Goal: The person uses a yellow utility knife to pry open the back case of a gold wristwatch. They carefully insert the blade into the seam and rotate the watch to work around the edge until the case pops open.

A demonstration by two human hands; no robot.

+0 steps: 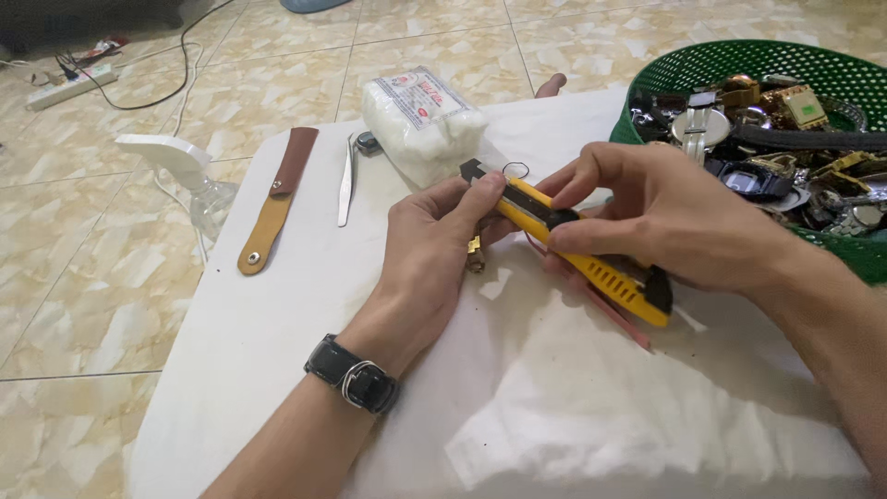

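Both hands (pixel 434 240) (pixel 665 217) grip a yellow utility knife (pixel 591 259); watches fill the green basket (pixel 693 65).

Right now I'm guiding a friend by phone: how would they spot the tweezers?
Start at the white cloth-covered table, then look to its far left part, near the bag of white cotton. The tweezers lie just right of a brown leather strap: slim, silvery metal, tapering to a point, unlike the flat strap.
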